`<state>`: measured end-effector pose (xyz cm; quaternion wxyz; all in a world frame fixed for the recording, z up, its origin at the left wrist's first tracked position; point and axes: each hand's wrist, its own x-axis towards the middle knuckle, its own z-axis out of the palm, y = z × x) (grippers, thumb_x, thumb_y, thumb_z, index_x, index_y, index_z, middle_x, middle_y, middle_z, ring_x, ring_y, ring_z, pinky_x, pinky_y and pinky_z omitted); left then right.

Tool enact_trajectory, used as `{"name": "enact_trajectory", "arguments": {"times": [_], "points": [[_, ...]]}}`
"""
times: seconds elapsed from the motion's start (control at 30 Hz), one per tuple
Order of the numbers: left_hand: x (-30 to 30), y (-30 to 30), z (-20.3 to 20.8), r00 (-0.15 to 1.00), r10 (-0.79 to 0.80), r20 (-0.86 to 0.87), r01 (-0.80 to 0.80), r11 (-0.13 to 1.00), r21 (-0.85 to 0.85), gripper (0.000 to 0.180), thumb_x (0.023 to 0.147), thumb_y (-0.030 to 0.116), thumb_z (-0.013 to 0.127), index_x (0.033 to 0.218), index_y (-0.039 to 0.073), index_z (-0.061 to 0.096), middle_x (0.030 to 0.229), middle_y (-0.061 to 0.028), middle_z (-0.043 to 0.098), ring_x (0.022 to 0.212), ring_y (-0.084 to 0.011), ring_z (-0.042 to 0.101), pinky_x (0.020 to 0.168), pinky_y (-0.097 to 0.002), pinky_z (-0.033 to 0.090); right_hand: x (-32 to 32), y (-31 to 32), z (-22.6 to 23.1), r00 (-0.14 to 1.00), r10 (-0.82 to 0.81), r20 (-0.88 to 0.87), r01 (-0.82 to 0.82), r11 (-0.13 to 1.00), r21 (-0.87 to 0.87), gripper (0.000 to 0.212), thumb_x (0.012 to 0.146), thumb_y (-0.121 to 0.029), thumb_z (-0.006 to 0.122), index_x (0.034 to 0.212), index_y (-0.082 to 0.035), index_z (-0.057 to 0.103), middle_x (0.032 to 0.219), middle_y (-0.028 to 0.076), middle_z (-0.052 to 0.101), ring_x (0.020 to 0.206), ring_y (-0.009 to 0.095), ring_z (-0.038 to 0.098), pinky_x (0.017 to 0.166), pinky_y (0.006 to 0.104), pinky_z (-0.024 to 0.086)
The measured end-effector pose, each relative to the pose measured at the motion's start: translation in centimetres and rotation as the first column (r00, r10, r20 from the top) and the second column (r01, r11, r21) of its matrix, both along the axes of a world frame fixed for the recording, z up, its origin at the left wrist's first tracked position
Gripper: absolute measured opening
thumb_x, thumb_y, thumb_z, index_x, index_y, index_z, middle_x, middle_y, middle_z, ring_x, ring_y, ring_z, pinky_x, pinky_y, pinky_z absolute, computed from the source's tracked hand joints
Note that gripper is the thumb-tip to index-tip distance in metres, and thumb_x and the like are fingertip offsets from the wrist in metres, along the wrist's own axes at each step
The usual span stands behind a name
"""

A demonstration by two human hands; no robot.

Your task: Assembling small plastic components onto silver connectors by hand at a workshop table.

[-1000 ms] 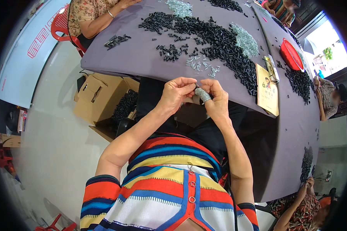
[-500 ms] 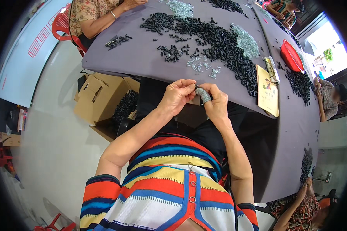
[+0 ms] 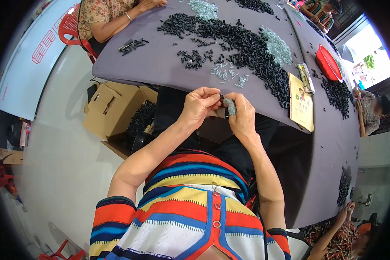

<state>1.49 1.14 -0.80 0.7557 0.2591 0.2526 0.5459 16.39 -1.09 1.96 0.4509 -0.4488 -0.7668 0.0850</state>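
Observation:
In front of my body, just off the table's near edge, my two hands meet at a small black cylindrical part [image 3: 222,97]. My left hand [image 3: 198,107] pinches it between thumb and forefinger. My right hand [image 3: 243,116] closes on its other end, with a grey knitted-looking finger cover [image 3: 231,106] on a bent finger. The fingertips hide most of the part. Past the hands lie loose small silvery pieces [image 3: 221,72], resembling springs, and a long heap of black cylindrical parts [image 3: 242,45].
On the grey-covered table [image 3: 130,71] are a yellow booklet [image 3: 300,104], a red basket [image 3: 328,63] and silvery heaps [image 3: 276,47]. A cardboard box [image 3: 106,104] of black parts stands below left. Other people sit around, one with a bracelet [image 3: 127,16] at far left.
My right hand's covered finger has bent down and shifted slightly right. Both hands stay together at the black part, the left nearly still.

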Motion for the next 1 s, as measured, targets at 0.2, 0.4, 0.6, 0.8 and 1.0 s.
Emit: {"name": "enact_trajectory", "arguments": {"times": [0.2, 0.4, 0.6, 0.8, 1.0], "points": [[0.3, -0.1, -0.1, 0.986, 0.067, -0.156, -0.056, 0.996, 0.075, 0.009, 0.083, 0.002, 0.063, 0.091, 0.001, 0.063, 0.078, -0.0050, 0.064, 0.067, -0.0109, 0.060, 0.064, -0.0222, 0.050, 0.1, -0.1, -0.1, 0.996, -0.034, 0.086, 0.040, 0.998, -0.058, 0.025, 0.069, 0.006, 0.061, 0.090, -0.004, 0.051, 0.078, 0.013, 0.059, 0.075, 0.033, 0.058, 0.063, 0.0394, 0.046], [0.0, 0.0, -0.3, 0.999, 0.001, -0.044, -0.001, 1.000, 0.006, 0.009, 0.083, 0.002, 0.063, 0.092, 0.001, 0.063, 0.078, -0.0053, 0.063, 0.068, -0.0119, 0.060, 0.064, -0.0232, 0.050, -0.2, -0.2, 0.3, 1.000, 0.004, -0.031, -0.007, 0.996, -0.085, 0.024, 0.070, 0.008, 0.057, 0.091, -0.003, 0.051, 0.079, 0.014, 0.060, 0.075, 0.034, 0.059, 0.064, 0.0398, 0.046], [-0.1, 0.0, -0.3, 0.999, -0.038, 0.029, 0.039, 0.999, -0.022, 0.010, 0.083, 0.001, 0.062, 0.093, 0.002, 0.063, 0.080, -0.0060, 0.063, 0.069, -0.0139, 0.060, 0.067, -0.0263, 0.050, -0.1, 0.0, -0.5, 0.996, 0.004, -0.085, -0.016, 0.990, -0.139, 0.026, 0.070, 0.011, 0.053, 0.092, -0.002, 0.050, 0.079, 0.016, 0.060, 0.076, 0.035, 0.059, 0.065, 0.0399, 0.046], [-0.2, 0.2, 0.0, 0.998, -0.038, 0.046, 0.039, 0.999, -0.015, 0.010, 0.084, 0.001, 0.061, 0.094, 0.002, 0.063, 0.081, -0.0080, 0.064, 0.068, -0.0145, 0.060, 0.068, -0.0266, 0.051, -0.2, -0.3, 0.0, 0.995, -0.001, -0.101, -0.018, 0.983, -0.181, 0.025, 0.070, 0.012, 0.050, 0.092, -0.001, 0.048, 0.077, 0.016, 0.059, 0.074, 0.035, 0.058, 0.065, 0.0398, 0.046], [-0.9, 0.7, 0.0, 0.977, -0.094, 0.192, 0.118, 0.986, -0.117, 0.011, 0.086, 0.003, 0.059, 0.096, 0.002, 0.063, 0.085, -0.0109, 0.064, 0.070, -0.0147, 0.059, 0.069, -0.0266, 0.051, 0.5, 0.3, -0.1, 0.991, -0.053, -0.125, 0.027, 0.979, -0.201, 0.022, 0.073, 0.010, 0.050, 0.091, -0.001, 0.048, 0.076, 0.016, 0.058, 0.073, 0.035, 0.058, 0.065, 0.0402, 0.046]]}}
